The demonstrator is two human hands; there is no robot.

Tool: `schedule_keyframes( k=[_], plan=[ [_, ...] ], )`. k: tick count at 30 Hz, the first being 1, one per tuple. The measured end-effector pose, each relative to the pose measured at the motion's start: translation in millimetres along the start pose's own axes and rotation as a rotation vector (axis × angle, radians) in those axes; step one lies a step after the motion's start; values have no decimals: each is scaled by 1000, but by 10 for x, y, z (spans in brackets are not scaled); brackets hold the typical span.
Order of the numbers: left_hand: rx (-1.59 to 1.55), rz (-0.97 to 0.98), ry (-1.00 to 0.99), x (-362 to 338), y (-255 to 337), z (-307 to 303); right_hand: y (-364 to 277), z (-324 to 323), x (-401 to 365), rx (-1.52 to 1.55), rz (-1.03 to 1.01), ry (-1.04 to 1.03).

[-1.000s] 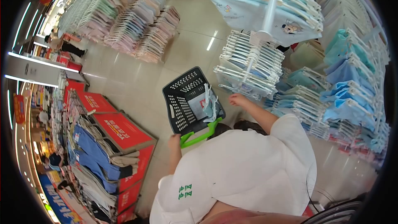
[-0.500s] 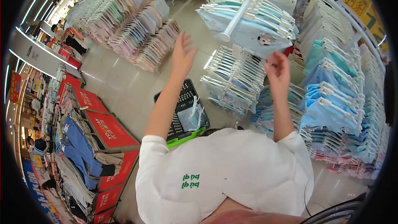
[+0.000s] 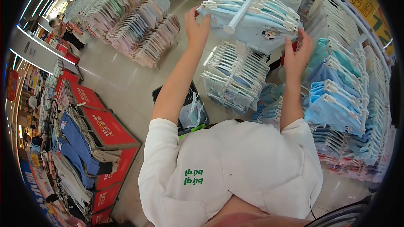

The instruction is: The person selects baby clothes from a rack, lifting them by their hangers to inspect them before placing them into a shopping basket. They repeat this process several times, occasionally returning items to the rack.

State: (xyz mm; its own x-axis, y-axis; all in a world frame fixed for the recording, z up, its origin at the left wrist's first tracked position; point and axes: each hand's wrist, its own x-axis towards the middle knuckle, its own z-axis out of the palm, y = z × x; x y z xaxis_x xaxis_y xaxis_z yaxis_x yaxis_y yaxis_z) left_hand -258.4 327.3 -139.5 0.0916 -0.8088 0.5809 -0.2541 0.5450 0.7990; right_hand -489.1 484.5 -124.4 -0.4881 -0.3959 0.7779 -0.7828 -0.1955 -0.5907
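Note:
In the head view, light blue children's underpants (image 3: 246, 29) with a cartoon print hang at the front of a rack on a white clip hanger (image 3: 235, 9). My left hand (image 3: 197, 29) is at their left corner, thumb and fingers closed around the edge. At the right end, my right hand (image 3: 298, 52) touches the edge with its fingertips; its thumb stands apart from the fingers. Both forearms reach up and forward. The white rack bar (image 3: 242, 14) points toward me between the hands.
Below hang several packed white hangers (image 3: 235, 73). A black shopping basket (image 3: 158, 94) holding a packaged item (image 3: 192, 113) is partly behind my left arm. More blue garments (image 3: 334, 109) hang at right. Red-fronted clothing bins (image 3: 105, 126) stand at left; a person (image 3: 67, 33) is farther off.
Both hands have moved forward, from apart in the air to the two ends of the front light blue underpants. My left forearm now covers more of the basket.

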Motion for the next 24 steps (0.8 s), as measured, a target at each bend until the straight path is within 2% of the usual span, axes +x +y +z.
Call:
schedule_keyframes(
  k=[2,3,5,6,8,11,14,18,24],
  plan=[
    [65,176,98,-4,-12,-16,57,25,-22,81,30,-58],
    [64,176,100,10,-31,-14,72,41,-41,122,84,-59],
    [-158,74,62,26,-75,-5,92,53,-53,164,134,-63],
    [-158,74,67,21,-9,-21,98,58,-49,208,173,-69],
    [-416,-72,30,-11,133,-56,116,74,-47,257,209,-81],
    [-510,-94,32,-16,140,-98,109,112,-72,442,282,-67],
    [-504,-115,-11,-40,216,-207,23,111,-91,594,274,44],
    [-451,-144,-55,-109,381,-410,-256,79,-126,646,260,148],
    [-534,-158,-143,-228,602,-684,-431,-43,-213,629,243,292]
  ],
)
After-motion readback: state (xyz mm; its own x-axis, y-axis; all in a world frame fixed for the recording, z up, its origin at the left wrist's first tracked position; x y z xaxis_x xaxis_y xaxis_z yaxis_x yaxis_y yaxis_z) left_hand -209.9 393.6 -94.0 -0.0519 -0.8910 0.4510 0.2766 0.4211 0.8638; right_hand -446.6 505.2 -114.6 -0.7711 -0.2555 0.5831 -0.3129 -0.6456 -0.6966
